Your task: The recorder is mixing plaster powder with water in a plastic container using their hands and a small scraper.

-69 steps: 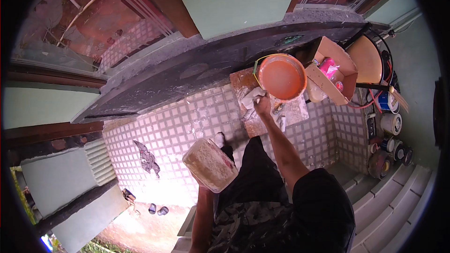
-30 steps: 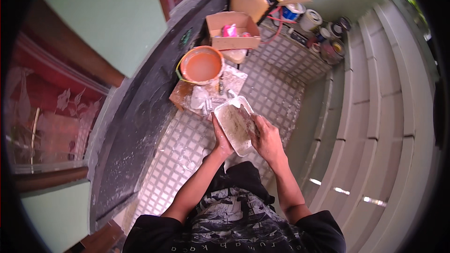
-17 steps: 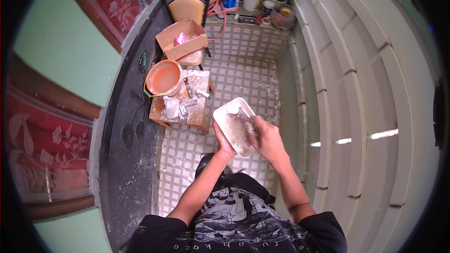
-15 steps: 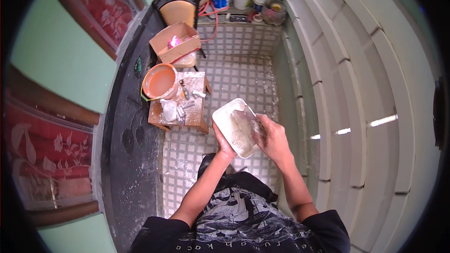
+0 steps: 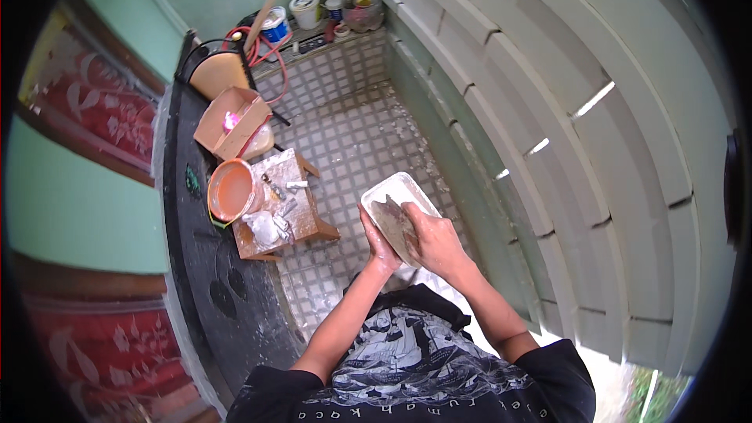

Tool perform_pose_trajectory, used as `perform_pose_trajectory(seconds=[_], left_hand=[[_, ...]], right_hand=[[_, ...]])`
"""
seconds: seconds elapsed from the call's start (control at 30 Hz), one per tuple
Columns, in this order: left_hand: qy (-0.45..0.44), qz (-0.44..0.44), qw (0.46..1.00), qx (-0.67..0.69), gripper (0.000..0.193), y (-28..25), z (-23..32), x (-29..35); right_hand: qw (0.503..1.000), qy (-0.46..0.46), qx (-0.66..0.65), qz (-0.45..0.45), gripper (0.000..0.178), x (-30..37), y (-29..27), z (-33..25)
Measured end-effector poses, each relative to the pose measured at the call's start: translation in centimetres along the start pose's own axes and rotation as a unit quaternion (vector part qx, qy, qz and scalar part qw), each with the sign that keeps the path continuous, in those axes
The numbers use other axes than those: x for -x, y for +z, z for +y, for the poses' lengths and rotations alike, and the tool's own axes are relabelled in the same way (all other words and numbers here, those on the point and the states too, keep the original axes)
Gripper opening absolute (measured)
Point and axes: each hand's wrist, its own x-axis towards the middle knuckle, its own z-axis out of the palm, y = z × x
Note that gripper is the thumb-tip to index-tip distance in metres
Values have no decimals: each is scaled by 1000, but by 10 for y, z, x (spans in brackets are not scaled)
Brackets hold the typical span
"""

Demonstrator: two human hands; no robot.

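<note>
A white rectangular tray with whitish paste in it rests in my left hand, held in front of my torso with the fingers along its left side. My right hand is closed on a flat grey scraper. Its blade lies over the inside of the tray and covers much of the tray's near part. White smears show on my left hand. The underside of the tray is hidden.
To the left, a small wooden table carries an orange bucket, a whitish crumpled bag and small tools. Behind it are a cardboard box and a chair. Paint tubs line the far ledge. A slatted wall rises at right.
My view has swung to the right, so the table and tubs sit further left. My right hand has shifted over the tray, and the grey scraper blade now shows plainly across it.
</note>
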Motion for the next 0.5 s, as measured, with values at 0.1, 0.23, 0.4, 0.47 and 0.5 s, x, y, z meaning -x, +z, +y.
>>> perform_pose_trajectory(seconds=[0.1, 0.23, 0.4, 0.47, 0.5], left_hand=[[-29, -16, 999, 15, 83, 1, 5, -2], [-45, -107, 993, 23, 80, 4, 23, 4], [-99, -149, 984, 21, 78, 5, 32, 13], [-112, -108, 988, -4, 76, 2, 30, 14], [-120, -112, 986, -7, 76, 0, 31, 16]], right_hand=[[998, 46, 49, -19, 45, 1, 4, -3], [991, 64, 88, 78, 46, 4, -4, -9], [975, 135, 106, 139, 45, 13, 9, -30], [978, 140, 103, 116, 46, 18, 23, -38], [976, 147, 106, 123, 46, 19, 26, -45]])
